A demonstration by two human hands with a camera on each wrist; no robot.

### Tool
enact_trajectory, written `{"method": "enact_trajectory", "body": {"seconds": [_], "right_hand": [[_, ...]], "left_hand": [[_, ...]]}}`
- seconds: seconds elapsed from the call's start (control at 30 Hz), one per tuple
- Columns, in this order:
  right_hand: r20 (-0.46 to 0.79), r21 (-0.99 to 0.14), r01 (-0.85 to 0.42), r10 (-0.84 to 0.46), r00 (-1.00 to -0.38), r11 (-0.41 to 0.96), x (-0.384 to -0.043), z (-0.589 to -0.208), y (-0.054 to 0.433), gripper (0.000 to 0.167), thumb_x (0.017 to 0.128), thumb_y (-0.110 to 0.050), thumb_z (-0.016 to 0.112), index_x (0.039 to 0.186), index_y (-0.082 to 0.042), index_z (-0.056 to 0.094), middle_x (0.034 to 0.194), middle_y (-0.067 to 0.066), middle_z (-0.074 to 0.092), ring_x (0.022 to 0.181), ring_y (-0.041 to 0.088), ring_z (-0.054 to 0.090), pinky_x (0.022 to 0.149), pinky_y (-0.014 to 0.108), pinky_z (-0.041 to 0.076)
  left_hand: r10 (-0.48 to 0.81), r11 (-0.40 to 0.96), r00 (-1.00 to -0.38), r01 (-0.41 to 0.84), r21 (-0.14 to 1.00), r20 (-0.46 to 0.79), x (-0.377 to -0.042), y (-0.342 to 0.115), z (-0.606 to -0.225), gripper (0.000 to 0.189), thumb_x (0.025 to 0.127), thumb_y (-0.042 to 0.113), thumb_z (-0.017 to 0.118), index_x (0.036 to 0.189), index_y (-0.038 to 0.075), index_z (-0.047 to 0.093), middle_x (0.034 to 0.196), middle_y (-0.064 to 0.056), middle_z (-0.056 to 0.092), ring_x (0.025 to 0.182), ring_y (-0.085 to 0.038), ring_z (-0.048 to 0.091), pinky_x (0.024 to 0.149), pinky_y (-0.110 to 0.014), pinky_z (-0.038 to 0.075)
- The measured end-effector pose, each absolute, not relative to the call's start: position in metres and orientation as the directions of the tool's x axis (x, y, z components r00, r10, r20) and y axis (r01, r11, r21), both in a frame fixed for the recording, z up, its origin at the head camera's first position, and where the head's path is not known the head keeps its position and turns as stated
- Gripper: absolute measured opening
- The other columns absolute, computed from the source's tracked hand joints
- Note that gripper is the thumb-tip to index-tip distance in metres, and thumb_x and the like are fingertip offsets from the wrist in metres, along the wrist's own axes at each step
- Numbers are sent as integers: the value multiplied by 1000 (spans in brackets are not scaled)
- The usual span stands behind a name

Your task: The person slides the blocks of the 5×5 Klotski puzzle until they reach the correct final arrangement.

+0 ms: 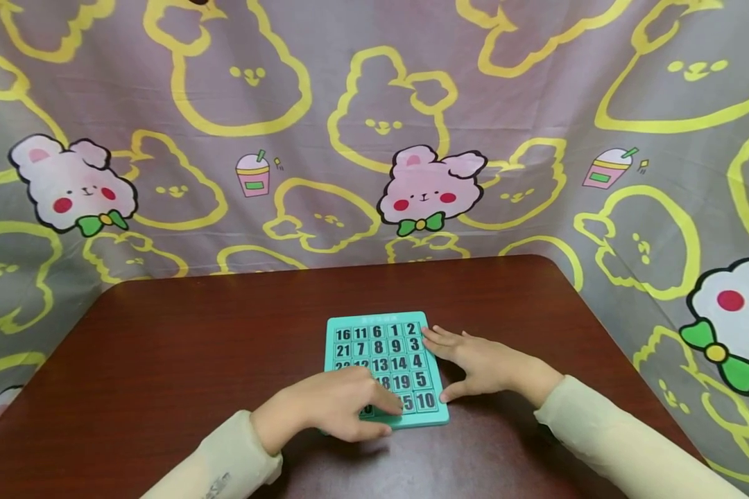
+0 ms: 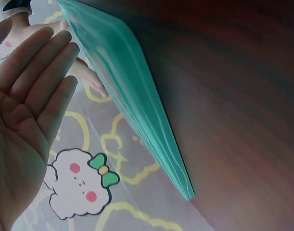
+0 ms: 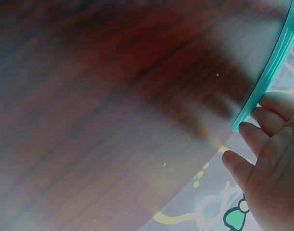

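A turquoise number slide puzzle (image 1: 388, 346) lies flat on the table, its square tiles printed with black numbers. My left hand (image 1: 337, 402) reaches over its lower left part, hiding several tiles. The index fingertip is at the bottom row, just left of the 15 tile, with the thumb near the front edge. In the left wrist view the other fingers (image 2: 45, 77) extend fairly straight beside the puzzle's side. My right hand (image 1: 487, 364) rests along the puzzle's right edge, fingers spread, fingertips by the 2 and 3 tiles and thumb near the 10 tile.
The dark red-brown wooden table (image 1: 181, 353) has rounded far corners. Behind it and at both sides hangs a grey curtain (image 1: 324, 138) with yellow outlined bunnies, cartoon heads and pink cups.
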State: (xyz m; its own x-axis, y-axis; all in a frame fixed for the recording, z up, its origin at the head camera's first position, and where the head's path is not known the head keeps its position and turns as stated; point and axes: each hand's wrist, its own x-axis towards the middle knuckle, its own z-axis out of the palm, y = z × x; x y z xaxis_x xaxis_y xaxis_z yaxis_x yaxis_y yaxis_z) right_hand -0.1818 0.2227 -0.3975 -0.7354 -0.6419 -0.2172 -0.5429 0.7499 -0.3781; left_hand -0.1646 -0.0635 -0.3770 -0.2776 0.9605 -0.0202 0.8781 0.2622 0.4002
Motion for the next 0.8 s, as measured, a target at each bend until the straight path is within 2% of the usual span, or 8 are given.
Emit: {"method": "enact_trajectory", "body": {"seconds": [0.2,0.57,0.8], "right_hand": [[-214,-375,-542,-639,-739,752,-182,-398,222,98,81,-60,71,156,-9,32,167,7,20,154,31,16,117,64,23],[-207,-367,-547,-640,-740,752,-182,-399,224,99,81,-60,71,156,-10,31,167,7,20,154,31,17,116,65,24],[-202,-369,-554,-646,-736,746,-182,-399,224,99,81,-62,70,156,-10,32,167,6,20,154,31,17,116,65,24]], "left_hand": [[937,329,-349,843,425,-32,-163,-81,-373,32,95,27,61,121,13,73,122,3,71,115,2,62,96,-17,50],[923,343,-384,842,416,17,-157,-110,-377,28,95,26,62,116,14,76,119,2,72,111,1,64,90,-19,54],[923,334,-382,852,402,42,-154,-112,-381,27,94,25,63,115,14,76,118,3,73,110,2,65,89,-18,54]]}}
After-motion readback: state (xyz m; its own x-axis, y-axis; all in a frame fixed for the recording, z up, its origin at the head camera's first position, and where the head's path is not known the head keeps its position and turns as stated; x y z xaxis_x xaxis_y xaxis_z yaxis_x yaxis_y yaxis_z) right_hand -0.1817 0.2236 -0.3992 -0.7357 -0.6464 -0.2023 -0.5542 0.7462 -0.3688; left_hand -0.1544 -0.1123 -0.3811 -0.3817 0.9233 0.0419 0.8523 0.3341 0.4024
